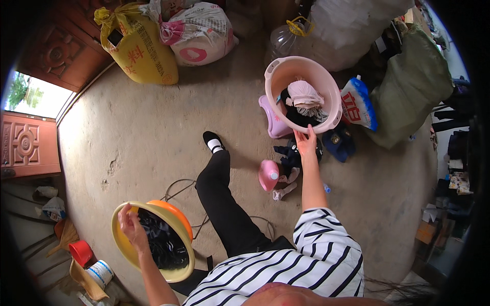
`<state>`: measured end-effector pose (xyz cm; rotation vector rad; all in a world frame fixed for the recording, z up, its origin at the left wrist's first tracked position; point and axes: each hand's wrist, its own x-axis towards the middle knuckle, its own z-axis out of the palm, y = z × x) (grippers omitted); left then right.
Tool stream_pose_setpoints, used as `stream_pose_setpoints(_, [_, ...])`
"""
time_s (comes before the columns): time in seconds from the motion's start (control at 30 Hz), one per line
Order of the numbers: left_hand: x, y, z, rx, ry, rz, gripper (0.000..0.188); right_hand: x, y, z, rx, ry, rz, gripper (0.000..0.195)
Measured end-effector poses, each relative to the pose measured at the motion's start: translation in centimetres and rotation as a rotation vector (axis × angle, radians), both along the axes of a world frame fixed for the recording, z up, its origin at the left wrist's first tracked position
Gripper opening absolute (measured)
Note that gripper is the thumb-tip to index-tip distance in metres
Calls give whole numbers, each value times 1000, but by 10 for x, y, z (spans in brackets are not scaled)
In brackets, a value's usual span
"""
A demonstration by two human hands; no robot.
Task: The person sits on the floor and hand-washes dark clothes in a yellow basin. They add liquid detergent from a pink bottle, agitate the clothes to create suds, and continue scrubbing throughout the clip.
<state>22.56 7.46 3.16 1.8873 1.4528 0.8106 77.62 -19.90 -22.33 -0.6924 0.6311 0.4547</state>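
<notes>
A pink plastic basin (pixel 271 82) with a pale pink garment (pixel 304 93) and dark cloth inside is in front of me on the right. My right hand (pixel 306 140) holds its near rim, fingers outside and below, thumb at the edge. On the left, a yellow plastic basin (pixel 180 274) holds black fabric (pixel 162 239) that looks wet. My left hand (pixel 132 225) is over this basin's left rim, fingers loosely bent; whether it touches the rim is unclear. An orange basin (pixel 180 214) shows behind the yellow one.
A pink bottle (pixel 269 175), small socks (pixel 284 191) and dark clothes (pixel 289 153) lie on the concrete floor. Near the pink basin are a lilac plastic item (pixel 273 118), a detergent bag (pixel 359 103) and a green sack (pixel 411 84). A yellow sack (pixel 147 49) stands by the door; a hose or cable (pixel 180 181) loops near my leg.
</notes>
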Motion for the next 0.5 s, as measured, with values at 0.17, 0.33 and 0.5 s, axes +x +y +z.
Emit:
stream_pose_setpoints(0.17, [62, 21, -8, -227, -100, -160, 30, 30, 7, -41, -225, 21, 8, 12])
stream_pose_setpoints(0.33, [157, 25, -14, -795, -383, -273, 68, -15, 13, 8, -312, -36, 72, 10])
stream_pose_setpoints(0.5, [234, 18, -42, -1242, -569, -209, 77, -83, 47, 73, -368, -206, 368, 7])
